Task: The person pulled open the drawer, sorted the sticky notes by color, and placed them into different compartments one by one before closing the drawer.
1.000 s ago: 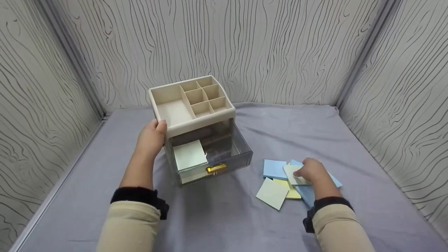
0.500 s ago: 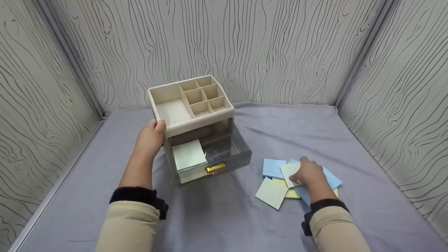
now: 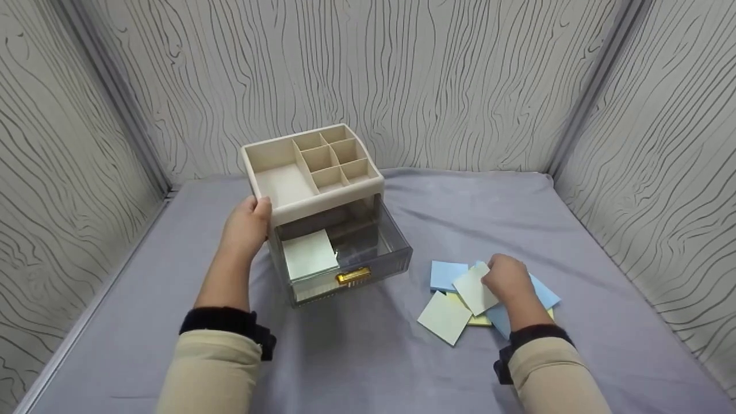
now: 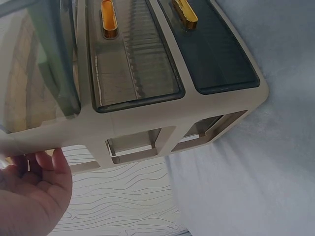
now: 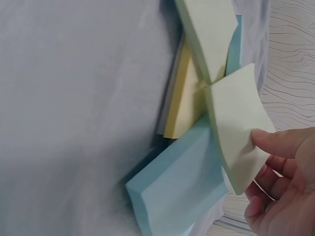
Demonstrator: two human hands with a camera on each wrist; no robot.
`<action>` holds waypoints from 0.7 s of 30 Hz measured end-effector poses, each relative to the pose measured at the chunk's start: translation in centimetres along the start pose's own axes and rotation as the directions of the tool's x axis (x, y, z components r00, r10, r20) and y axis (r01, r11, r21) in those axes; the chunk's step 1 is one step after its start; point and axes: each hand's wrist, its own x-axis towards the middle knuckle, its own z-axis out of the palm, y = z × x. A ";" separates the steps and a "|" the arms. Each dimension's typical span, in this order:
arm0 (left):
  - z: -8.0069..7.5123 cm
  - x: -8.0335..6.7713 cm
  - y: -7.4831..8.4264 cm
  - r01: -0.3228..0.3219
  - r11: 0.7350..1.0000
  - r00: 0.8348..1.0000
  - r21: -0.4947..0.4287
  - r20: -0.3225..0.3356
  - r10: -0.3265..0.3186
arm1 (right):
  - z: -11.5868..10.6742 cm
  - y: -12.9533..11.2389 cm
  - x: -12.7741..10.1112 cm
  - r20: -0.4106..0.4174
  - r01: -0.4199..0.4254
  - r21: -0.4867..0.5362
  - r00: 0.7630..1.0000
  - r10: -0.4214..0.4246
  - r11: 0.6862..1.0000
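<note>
**Desk organiser and sticky pads on grey cloth**

Left hand point(image 3: 246, 227): fingers curled on the left side of the organiser point(image 3: 313, 172), thumb at its top rim. Drawer point(image 3: 345, 253): clear, pulled open, gold handle, one pale green pad point(image 3: 310, 255) inside at left. Right hand point(image 3: 506, 280): pinches a pale green pad point(image 3: 474, 289), tilted up off the pile point(image 3: 445, 276). Pile: blue, yellow and green pads, overlapping, right of the drawer, well apart from it. Cloth point(image 3: 368, 356): grey, beneath all.
</note>
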 end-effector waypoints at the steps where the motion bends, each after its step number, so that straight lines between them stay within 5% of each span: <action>1: 0.0 0.0 0.0 0.000 1.000 1.000 0.001 -0.002 0.000 | -0.2 -0.1 0.0 0.008 0.008 0.011 1.000 -0.008 1.000; 8: 0.1 0.0 -0.1 -0.009 1.000 1.000 0.014 -0.021 0.009 | -1.2 -0.5 -0.1 0.102 0.024 0.064 0.994 -0.030 0.998; 13: 0.1 0.1 -0.2 -0.016 1.000 1.000 0.012 -0.023 0.016 | -2.3 -0.6 -0.2 0.107 0.014 0.088 0.994 -0.024 0.996; 21: 0.0 0.0 -0.2 -0.028 1.000 1.000 0.002 -0.014 0.028 | -4.6 -2.0 -0.2 0.049 -0.037 0.288 0.998 0.024 0.957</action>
